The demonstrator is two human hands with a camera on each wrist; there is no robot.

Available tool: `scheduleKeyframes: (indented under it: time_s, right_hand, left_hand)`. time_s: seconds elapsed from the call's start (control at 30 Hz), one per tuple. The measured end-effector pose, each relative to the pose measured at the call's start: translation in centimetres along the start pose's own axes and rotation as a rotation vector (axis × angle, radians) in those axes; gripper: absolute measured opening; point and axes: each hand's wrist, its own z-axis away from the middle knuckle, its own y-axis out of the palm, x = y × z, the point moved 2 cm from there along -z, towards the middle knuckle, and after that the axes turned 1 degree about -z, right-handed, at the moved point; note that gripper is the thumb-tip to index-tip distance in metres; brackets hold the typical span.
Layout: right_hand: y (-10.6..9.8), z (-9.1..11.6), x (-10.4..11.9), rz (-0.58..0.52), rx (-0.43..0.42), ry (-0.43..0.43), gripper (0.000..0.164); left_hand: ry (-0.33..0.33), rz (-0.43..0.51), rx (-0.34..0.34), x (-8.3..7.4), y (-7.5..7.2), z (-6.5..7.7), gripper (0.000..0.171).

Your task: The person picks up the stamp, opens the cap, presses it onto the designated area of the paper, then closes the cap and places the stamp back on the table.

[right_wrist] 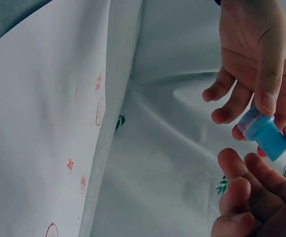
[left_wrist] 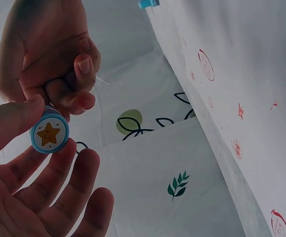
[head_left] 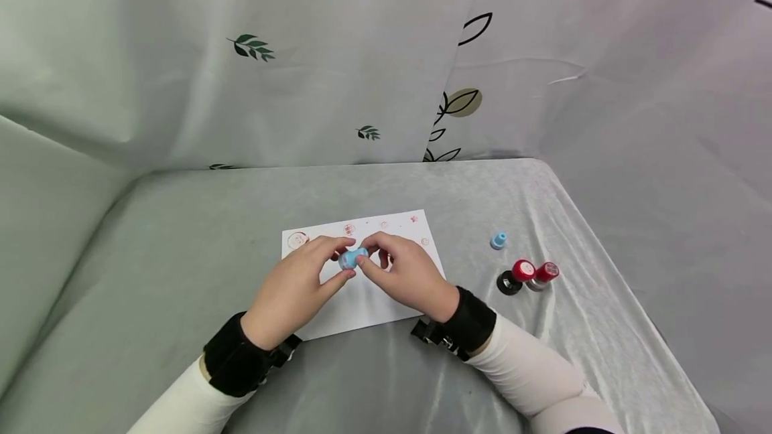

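Observation:
Between my two hands is a small light-blue toy stamp [head_left: 352,258], held over the white paper. Its round end carries an orange smiling star [left_wrist: 49,134] in the left wrist view. My left hand [head_left: 295,286] pinches the wide end with thumb and fingers. At the narrow end, the thumb and index finger of my right hand [head_left: 410,276] grip the stamp, the other fingers curled in. The right wrist view shows the wide, clearer end of the stamp [right_wrist: 264,133] tilted up towards the left hand. Red stamped prints dot the upper part of the paper [head_left: 362,313].
To the right on the grey cloth [head_left: 579,353] stands a small light-blue piece [head_left: 498,240]. Near it are a red-topped stamp with a black base [head_left: 509,282] and another red-topped stamp [head_left: 547,272]. A pale curtain with leaf prints [head_left: 338,65] rises behind the table.

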Motion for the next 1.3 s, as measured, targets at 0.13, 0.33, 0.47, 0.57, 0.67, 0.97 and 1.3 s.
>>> scheduleKeyframes:
  time_s: [0.13,0.33,0.47,0.57,0.67,0.97,1.3]
  right_hand:
    - [0.3,0.3,0.0,-0.052,0.023,-0.021,0.007]
    - [0.6,0.3,0.1,-0.056,0.065,-0.058,0.007]
    - [0.5,0.3,0.2,-0.041,0.094,-0.081,0.008]
    - [0.3,0.3,0.3,-0.063,0.107,-0.109,0.008]
    - [0.0,0.3,0.1,-0.104,0.108,-0.137,0.008]
    - [-1.4,0.1,-0.5,-0.21,0.038,-0.179,0.016]
    - [-2.9,-0.1,1.2,-0.29,0.001,-0.116,0.011]
  left_hand:
    - [0.006,-0.011,0.001,0.0,0.1,0.3,0.046]
    - [0.014,-0.043,0.004,-0.1,0.0,0.6,0.056]
    - [0.022,-0.068,0.009,-0.2,-0.2,0.7,0.055]
    - [0.029,-0.075,0.011,-0.4,-0.3,0.6,0.051]
    - [0.031,-0.063,0.009,-0.6,-0.5,0.5,0.046]
    - [0.024,-0.034,0.042,-0.7,-1.0,0.1,0.036]
    - [-0.046,-0.243,0.09,3.3,-1.1,1.8,0.016]
